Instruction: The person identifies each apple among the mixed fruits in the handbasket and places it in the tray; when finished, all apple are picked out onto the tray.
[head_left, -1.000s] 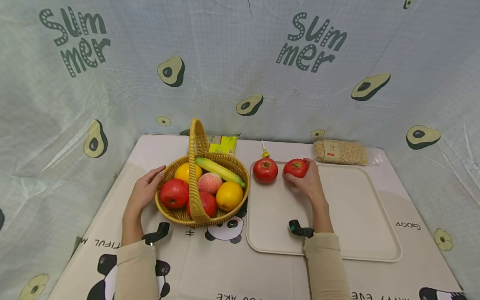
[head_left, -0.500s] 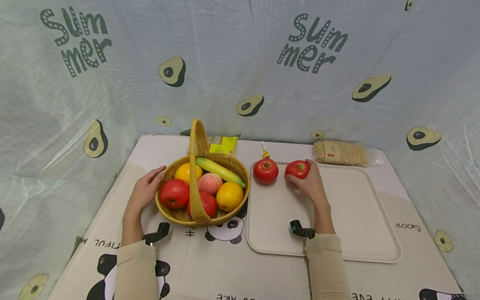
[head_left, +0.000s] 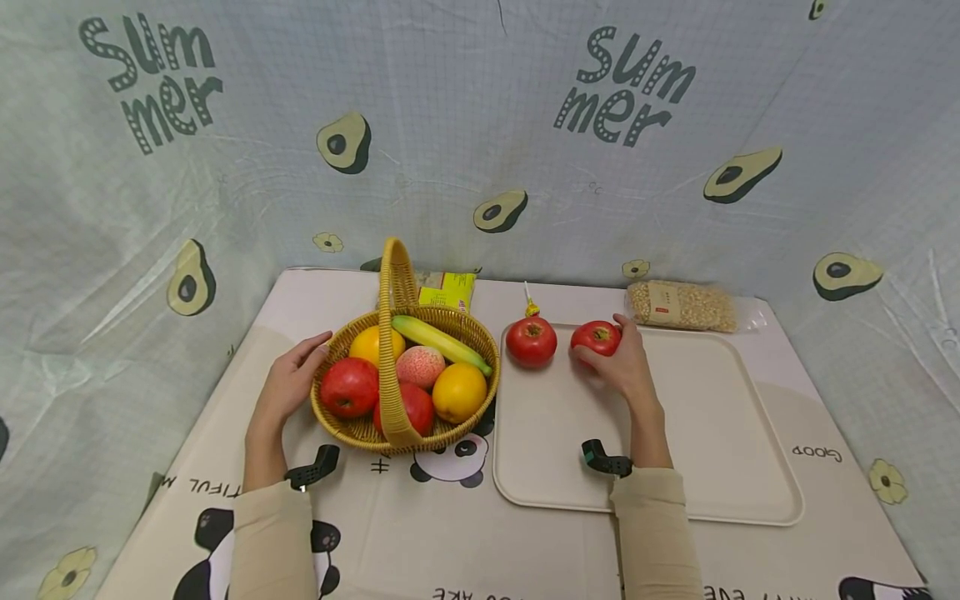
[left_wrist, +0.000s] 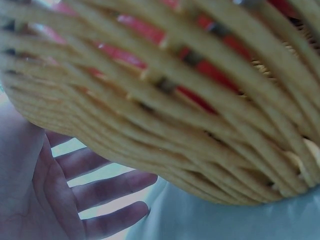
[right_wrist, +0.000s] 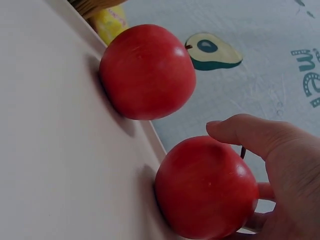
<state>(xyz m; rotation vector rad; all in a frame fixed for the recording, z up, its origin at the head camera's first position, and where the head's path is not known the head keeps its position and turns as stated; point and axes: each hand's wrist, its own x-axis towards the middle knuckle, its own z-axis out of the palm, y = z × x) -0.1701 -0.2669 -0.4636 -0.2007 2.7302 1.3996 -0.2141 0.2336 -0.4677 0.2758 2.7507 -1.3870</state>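
Note:
My left hand is beside the wicker basket, fingertips at its left rim. In the left wrist view the fingers of that hand are spread below the basket's woven side. At the back of the tray, my right hand lies loosely around the right side of a red apple. In the right wrist view, the thumb of the hand is raised just off this apple, with other fingers partly hidden behind it. A second red apple sits to its left, apart from it.
The basket holds a banana, a peach, red apples and orange fruits under a tall handle. Beige tray at right. Behind stand a yellow packet, a lollipop and a bag of grains.
The right apple has shifted slightly to the right with my right hand, whose fingers have since spread a little away from it. My left hand and the basket have stayed put.

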